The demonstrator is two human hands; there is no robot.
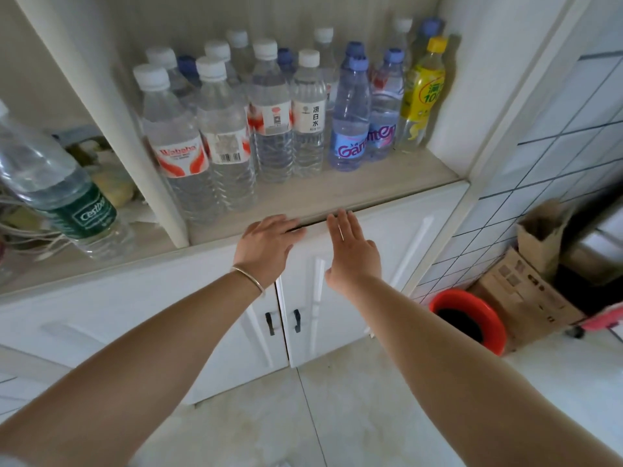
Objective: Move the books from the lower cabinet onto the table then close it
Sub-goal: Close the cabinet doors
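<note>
The lower cabinet has two white doors, a left door [215, 328] and a right door [381, 264], each with a small black handle [269, 323] near the middle seam. Both doors look closed or nearly closed, with a dark gap along the top of the right one. My left hand [264, 246] lies with straight fingers at the top edge, fingertips on the gap under the shelf. My right hand [350, 247] presses flat against the top of the right door. No books are in view.
Several water bottles [269, 123] stand on the open shelf [337, 193] above the doors. A large bottle [57, 183] sits at the left. A red bin [468, 318] and cardboard boxes [526, 291] stand on the floor at the right by a tiled wall.
</note>
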